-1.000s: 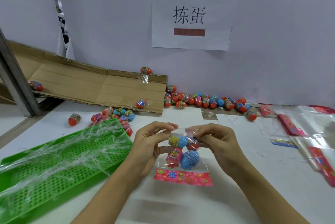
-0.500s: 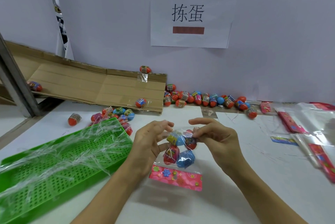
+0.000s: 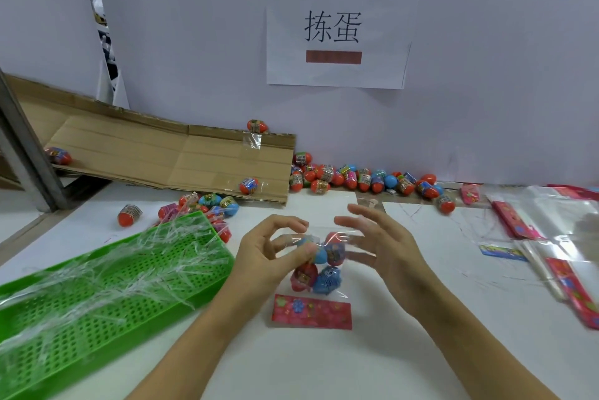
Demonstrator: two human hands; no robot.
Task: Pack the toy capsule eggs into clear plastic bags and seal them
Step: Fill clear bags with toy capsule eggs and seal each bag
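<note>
two hands: left hand [image 3: 269,257] pinches the filled bag [image 3: 319,265], right hand [image 3: 385,247] spread open beside it.

Taking the green tray [image 3: 107,296] as landmark: bare table [image 3: 324,367] lies open to its right and nearer the person. Behind it, loose eggs [image 3: 210,202] and slanted cardboard [image 3: 168,156] block. Far right, flat bags [image 3: 551,237] crowd the tabletop.

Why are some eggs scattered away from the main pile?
Loose toy eggs have strayed: one lies alone left of the green tray, another sits at the far-left edge of the flattened cardboard, one perches on its top edge.
</note>
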